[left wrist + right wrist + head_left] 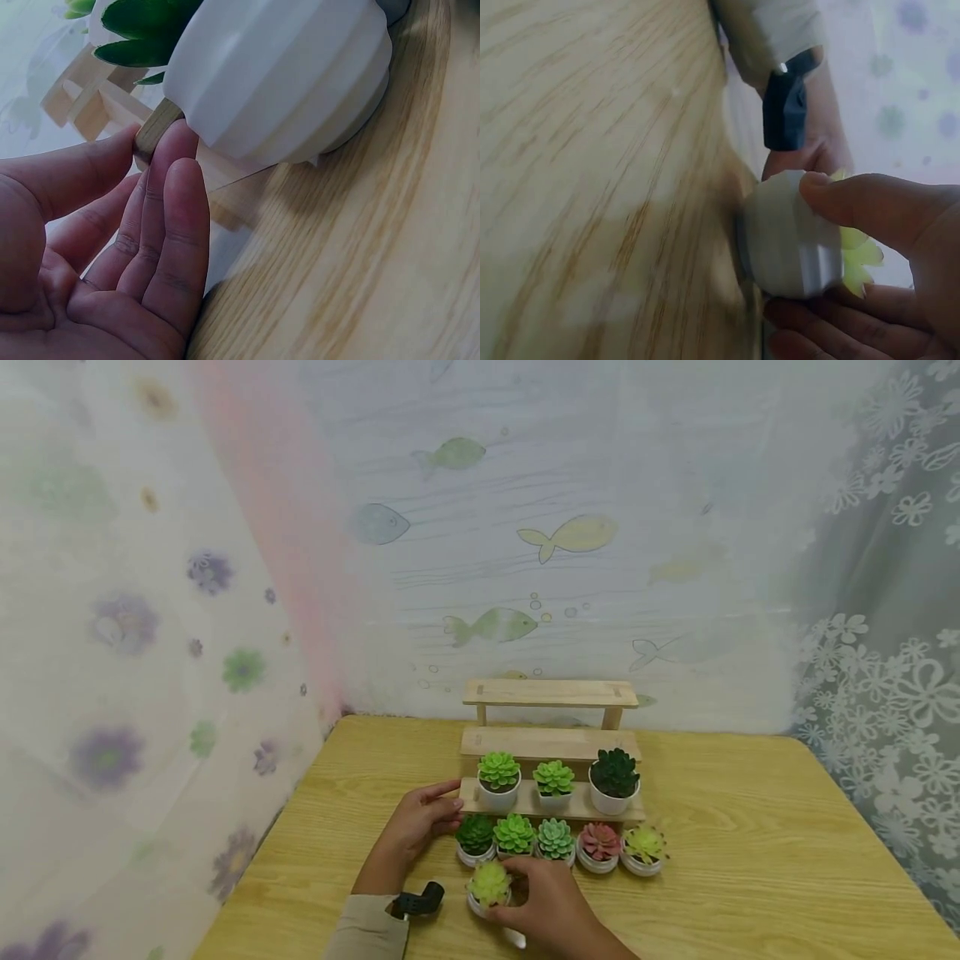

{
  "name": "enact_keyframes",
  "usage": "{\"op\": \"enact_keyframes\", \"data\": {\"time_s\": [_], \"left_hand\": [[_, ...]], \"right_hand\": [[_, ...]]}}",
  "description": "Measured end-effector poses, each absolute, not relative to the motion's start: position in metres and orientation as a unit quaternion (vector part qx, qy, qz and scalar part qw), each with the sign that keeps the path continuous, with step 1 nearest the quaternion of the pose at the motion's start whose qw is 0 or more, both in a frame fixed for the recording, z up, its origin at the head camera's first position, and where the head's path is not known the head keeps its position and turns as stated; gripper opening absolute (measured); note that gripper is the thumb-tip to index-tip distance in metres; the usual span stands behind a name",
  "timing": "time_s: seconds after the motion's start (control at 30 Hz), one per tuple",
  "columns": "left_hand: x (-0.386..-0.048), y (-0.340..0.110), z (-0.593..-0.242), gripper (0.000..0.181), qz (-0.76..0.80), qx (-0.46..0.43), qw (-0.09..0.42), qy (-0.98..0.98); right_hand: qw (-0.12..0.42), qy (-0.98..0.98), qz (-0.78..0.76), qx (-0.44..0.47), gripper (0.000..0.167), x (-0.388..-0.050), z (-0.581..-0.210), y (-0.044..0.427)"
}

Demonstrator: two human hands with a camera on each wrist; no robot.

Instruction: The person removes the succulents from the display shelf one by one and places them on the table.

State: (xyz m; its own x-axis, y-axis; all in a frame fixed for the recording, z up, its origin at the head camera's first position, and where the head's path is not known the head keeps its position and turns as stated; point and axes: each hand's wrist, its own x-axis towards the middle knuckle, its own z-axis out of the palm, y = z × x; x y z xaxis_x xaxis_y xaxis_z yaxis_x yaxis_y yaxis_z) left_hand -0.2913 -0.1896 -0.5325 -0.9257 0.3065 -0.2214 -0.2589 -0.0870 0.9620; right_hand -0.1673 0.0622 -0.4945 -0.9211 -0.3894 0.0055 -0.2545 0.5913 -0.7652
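My left hand (414, 828) pinches the left end of the lowest board (468, 795) of a wooden tiered stand; in the left wrist view, thumb and fingers close on the board end (156, 133). Beside those fingers is a white ribbed pot (289, 82) with dark green leaves. My right hand (553, 902) grips a small potted succulent (490, 885) with yellow-green leaves, in front of the row of pots. In the right wrist view, thumb and fingers hold its white pot (789, 236) at or just above the tabletop; I cannot tell if it touches.
Three potted succulents stand on the lowest board: two light green (498, 772) (554, 781) and one dark green (615, 775). Several more, including a red one (599, 843) and a yellow-green one (645, 845), line the table (750, 860) before it. Patterned curtains (570, 468) hang behind.
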Motion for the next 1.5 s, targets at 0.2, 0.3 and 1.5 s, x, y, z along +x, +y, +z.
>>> {"op": "enact_keyframes", "data": {"time_s": [0.2,0.3,1.5], "left_hand": [[-0.291,-0.19,-0.532,0.056,0.737,0.019,0.191,0.648],[-0.291,-0.19,-0.533,0.056,0.738,0.02,0.191,0.647],[-0.29,-0.19,-0.532,0.057,0.738,0.025,0.191,0.647]], "right_hand": [[0.085,0.886,-0.423,-0.167,0.057,-0.166,-0.495,0.06],[0.091,0.884,-0.43,-0.158,0.057,-0.166,-0.495,0.059],[-0.322,0.864,-0.351,-0.162,0.095,-0.175,-0.423,0.12]]}}
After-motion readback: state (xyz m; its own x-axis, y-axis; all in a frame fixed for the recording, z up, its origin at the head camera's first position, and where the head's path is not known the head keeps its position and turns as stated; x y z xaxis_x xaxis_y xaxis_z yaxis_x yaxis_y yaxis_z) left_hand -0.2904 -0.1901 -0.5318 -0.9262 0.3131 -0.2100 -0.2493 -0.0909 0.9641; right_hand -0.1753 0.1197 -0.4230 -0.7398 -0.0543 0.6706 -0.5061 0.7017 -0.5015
